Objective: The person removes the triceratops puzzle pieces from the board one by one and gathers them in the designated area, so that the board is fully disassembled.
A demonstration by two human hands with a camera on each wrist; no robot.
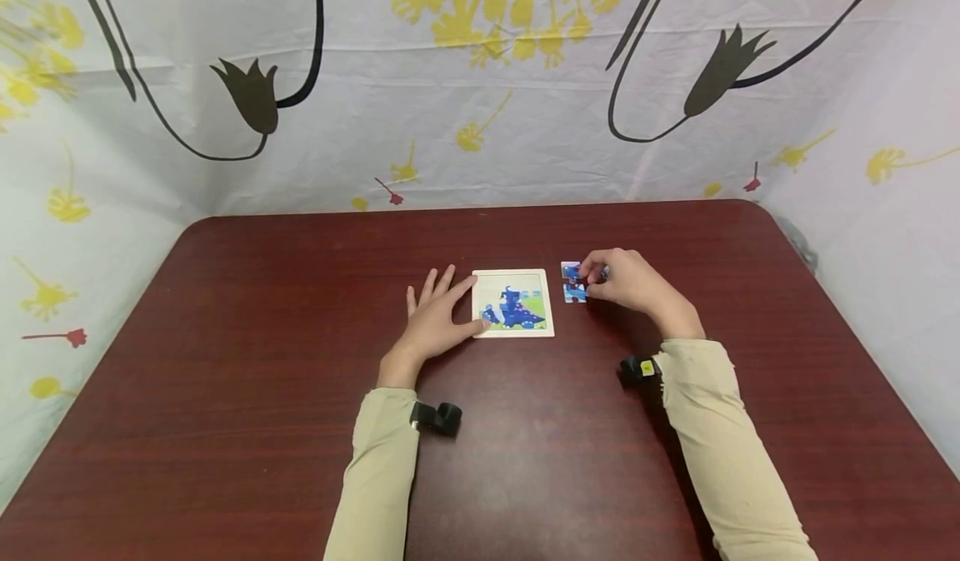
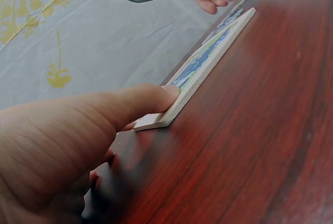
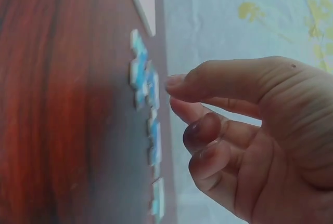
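A square puzzle board (image 1: 513, 333) with a pale rim lies flat, a blue cartoon figure partly filled in on it. My left hand (image 1: 435, 319) rests at its left side, fingers spread. The left thumb (image 2: 156, 96) presses the board's near left corner, and the index fingertip touches the rim farther up. Loose blue puzzle pieces (image 1: 574, 293) lie just right of the board. Over them hovers my right hand (image 1: 630, 280), thumb and fingers loosely bent. In the right wrist view, a gap shows between the right thumb (image 3: 195, 81) and the pieces (image 3: 138, 73), with nothing held.
The dark red-brown table (image 1: 262, 361) has rounded far corners. A white cloth (image 1: 480, 152) printed with yellow and grey flowers hangs behind it and at both sides. Black cameras (image 1: 442, 419) are strapped to both wrists, over beige sleeves.
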